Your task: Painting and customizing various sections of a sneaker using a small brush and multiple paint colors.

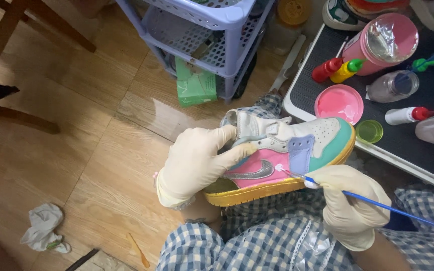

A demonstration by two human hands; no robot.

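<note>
Steadying a pastel multicoloured leather sneaker [287, 155] in the clamped gloved left hand [197, 163], gloved right hand [352, 206] pinching a thin blue-handled paintbrush [377, 203].

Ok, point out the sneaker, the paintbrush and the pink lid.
sneaker [257, 168], head view, pink side panel.
paintbrush [393, 210], head view, blue handle.
pink lid [338, 103], head view, middle of its paint-coated inside.

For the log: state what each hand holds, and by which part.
Left hand grips the sneaker around its heel; right hand pinches the blue paintbrush near its tip end.
</note>
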